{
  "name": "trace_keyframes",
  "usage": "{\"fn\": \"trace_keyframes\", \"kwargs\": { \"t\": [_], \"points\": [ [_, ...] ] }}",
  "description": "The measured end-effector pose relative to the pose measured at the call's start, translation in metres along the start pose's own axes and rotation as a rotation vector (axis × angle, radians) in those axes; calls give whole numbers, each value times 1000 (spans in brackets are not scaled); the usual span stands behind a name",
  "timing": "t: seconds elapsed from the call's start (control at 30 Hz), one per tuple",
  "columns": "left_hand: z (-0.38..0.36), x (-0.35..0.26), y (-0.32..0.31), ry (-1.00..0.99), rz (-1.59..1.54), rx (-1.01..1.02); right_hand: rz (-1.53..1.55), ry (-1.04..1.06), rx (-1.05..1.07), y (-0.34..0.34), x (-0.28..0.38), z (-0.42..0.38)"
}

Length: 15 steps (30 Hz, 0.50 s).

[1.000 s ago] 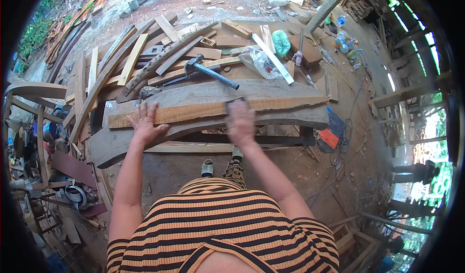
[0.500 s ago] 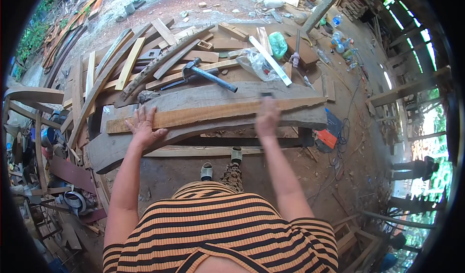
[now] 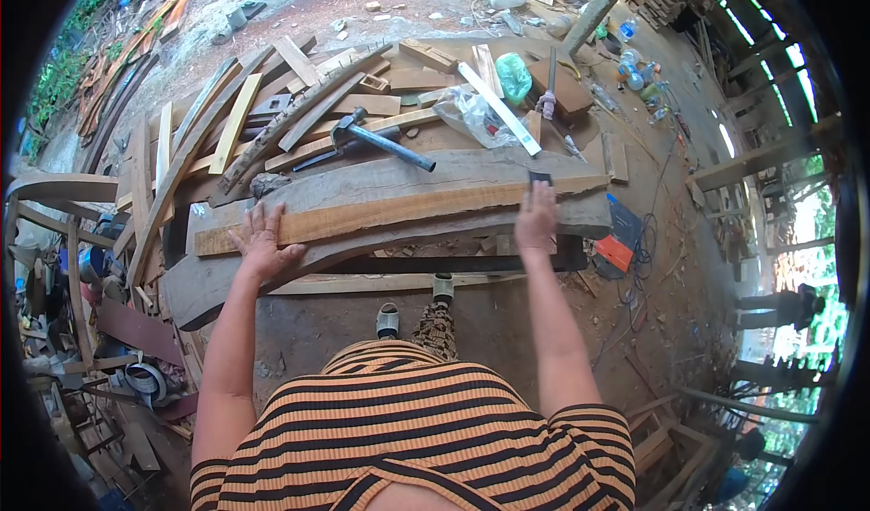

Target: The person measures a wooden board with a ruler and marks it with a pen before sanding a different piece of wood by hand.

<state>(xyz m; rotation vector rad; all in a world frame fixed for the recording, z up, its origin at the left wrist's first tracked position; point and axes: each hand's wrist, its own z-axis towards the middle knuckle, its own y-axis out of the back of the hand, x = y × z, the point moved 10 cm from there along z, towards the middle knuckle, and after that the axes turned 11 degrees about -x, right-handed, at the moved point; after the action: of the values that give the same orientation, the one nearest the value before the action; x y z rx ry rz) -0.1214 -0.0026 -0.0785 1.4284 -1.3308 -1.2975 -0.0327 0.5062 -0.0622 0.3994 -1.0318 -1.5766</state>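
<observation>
A long brown strip of wood (image 3: pixel 381 214) lies across a wide, grey curved plank (image 3: pixel 471 173). My left hand (image 3: pixel 264 244) rests with spread fingers over the left part of the strip, pressing on it and the plank. Near the strip's right end, my right hand (image 3: pixel 538 219) lies over a small black piece of sandpaper (image 3: pixel 540 178), which sticks out past the fingertips. Its fingers are together and partly hide the sandpaper. Just behind the plank is a hammer (image 3: pixel 390 143) with a blue-grey handle.
Scrap wood (image 3: pixel 237 121) is heaped behind the plank. A clear plastic bag (image 3: pixel 476 117), a green bag (image 3: pixel 514 80) and a white strip (image 3: pixel 498 108) lie at the back right. An orange-and-black object (image 3: pixel 613 253) and cables (image 3: pixel 645 239) are on the ground at right.
My right hand has slid right along the wooden strip with the sandpaper, and is less blurred now. My left hand keeps its place on the wood.
</observation>
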Motion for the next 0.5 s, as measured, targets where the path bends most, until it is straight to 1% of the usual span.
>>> {"fn": "trace_keyframes", "kwargs": {
  "t": [0.03,0.07,0.1,0.13,0.17,0.2,0.23,0.3,0.33,0.37,0.4,0.43,0.5],
  "points": [
    [0,0,-1,4,-10,6,19,-94,26,-4,21,-4],
    [0,1,-1,6,-18,12,65,34,-19,-5,74,-17],
    [0,1,-2,0,-14,12,186,224,19,-17,125,-40],
    [1,2,-3,3,-28,8,322,300,19,-11,173,-60],
    [1,3,-4,6,-43,5,423,373,114,-7,206,-75],
    [1,3,-5,-2,-42,6,523,446,209,-5,225,-85],
    [2,4,-5,2,-29,13,519,442,206,-5,213,-80],
    [3,6,-7,4,-14,20,482,563,167,1,176,-64],
    [3,7,-9,1,-17,13,436,551,112,9,139,-41],
    [3,7,-10,1,-23,6,325,505,101,16,97,-20],
    [4,6,-9,5,-24,6,206,445,24,16,46,-4],
    [4,6,-8,8,-16,6,131,321,-8,10,-12,9],
    [2,6,-7,11,-3,11,-34,-87,-1,7,-94,23]
  ]
}}
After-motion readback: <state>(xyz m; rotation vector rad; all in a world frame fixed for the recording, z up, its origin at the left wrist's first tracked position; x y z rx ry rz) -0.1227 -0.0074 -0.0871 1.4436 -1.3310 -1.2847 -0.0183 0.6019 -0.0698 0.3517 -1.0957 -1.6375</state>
